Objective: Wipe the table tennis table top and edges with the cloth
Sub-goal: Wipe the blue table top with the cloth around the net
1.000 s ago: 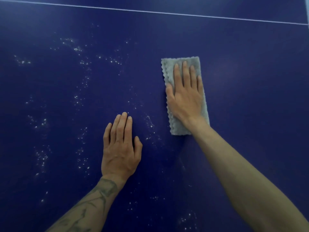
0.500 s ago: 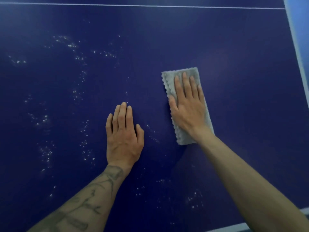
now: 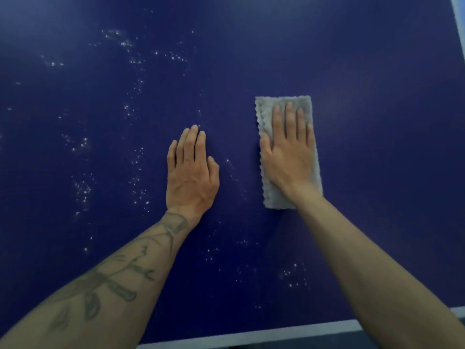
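Observation:
The dark blue table tennis table top (image 3: 377, 122) fills the view. A folded grey cloth (image 3: 266, 114) with a scalloped left edge lies flat on it, right of centre. My right hand (image 3: 289, 152) presses flat on the cloth, fingers straight and pointing away from me. My left hand (image 3: 191, 175) rests palm down on the bare table to the left of the cloth, fingers together, holding nothing. White specks (image 3: 83, 190) are scattered over the left and lower parts of the surface.
The table's white near edge line (image 3: 251, 336) runs along the bottom of the view. The white right edge line (image 3: 459, 18) shows at the top right corner. Both forearms reach in from the bottom.
My right hand has drawn the cloth back toward me. The view has tilted down: the far white line has left the frame and the near edge has come in.

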